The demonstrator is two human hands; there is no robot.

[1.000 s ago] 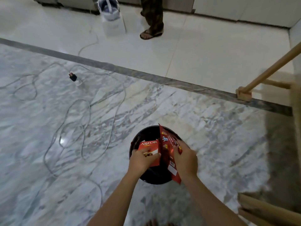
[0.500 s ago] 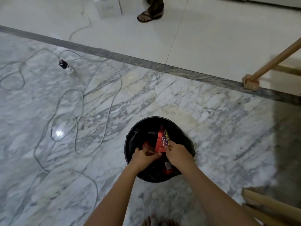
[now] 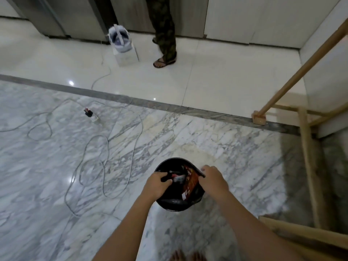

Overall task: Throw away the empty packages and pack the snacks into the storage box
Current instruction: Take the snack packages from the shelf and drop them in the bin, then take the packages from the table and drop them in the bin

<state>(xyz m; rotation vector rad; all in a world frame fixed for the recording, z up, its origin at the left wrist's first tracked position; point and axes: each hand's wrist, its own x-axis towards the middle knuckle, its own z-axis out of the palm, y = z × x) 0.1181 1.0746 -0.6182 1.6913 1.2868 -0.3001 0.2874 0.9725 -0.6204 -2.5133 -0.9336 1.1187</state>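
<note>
Left hand (image 3: 159, 183) and right hand (image 3: 213, 178) are clamped on the bin (image 3: 175, 203) rim; wrappers (image 3: 192, 182) held earlier lie inside, discarding judged done.

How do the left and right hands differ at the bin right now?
The left hand reaches inside the bin's left side, fingers curled round a dark edge. The right hand sits on the right rim, knuckles up, beside the upright red wrapper. Neither holds a wrapper; both are at the bin.
</note>
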